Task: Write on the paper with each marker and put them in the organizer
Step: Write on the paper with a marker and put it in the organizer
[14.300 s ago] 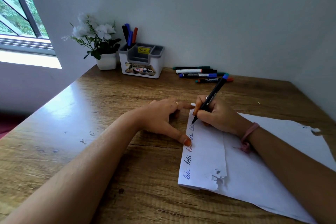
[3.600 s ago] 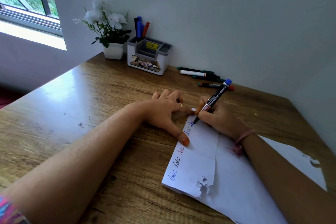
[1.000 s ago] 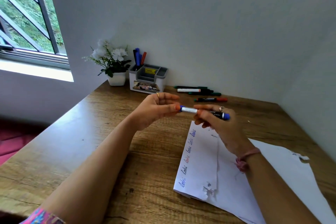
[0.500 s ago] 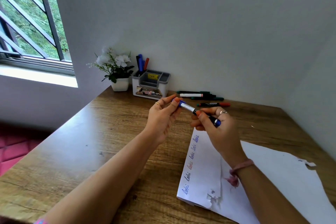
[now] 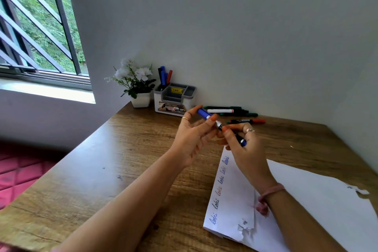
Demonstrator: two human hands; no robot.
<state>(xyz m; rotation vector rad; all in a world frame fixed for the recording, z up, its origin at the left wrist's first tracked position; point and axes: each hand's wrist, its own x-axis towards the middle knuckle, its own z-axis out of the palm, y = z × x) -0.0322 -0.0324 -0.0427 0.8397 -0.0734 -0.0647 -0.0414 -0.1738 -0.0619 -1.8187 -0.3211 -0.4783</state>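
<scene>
Two hands are working one blue marker (image 5: 222,127) above the desk (image 5: 114,170), between the organizer (image 5: 173,100) and the paper (image 5: 235,190). The left hand (image 5: 194,135) is pinching the blue cap (image 5: 202,113) between thumb and fingertips. The right hand (image 5: 243,145) is curling round the barrel, whose blue end is poking out past the fingers. The cap is looking seated or nearly so over the tip; the joint is partly hidden, so I cannot tell if it has clicked home.

Judgement: this is the capping step. To do it well, cap and barrel should be kept in one straight line and pushed together until the cap stops. The marker then belongs in the organizer's back-left compartment, where other markers (image 5: 163,74) are standing upright. Several markers (image 5: 229,110) are lying by the wall, apparently awaiting their turn. Six short words are running down the paper's left edge.
</scene>
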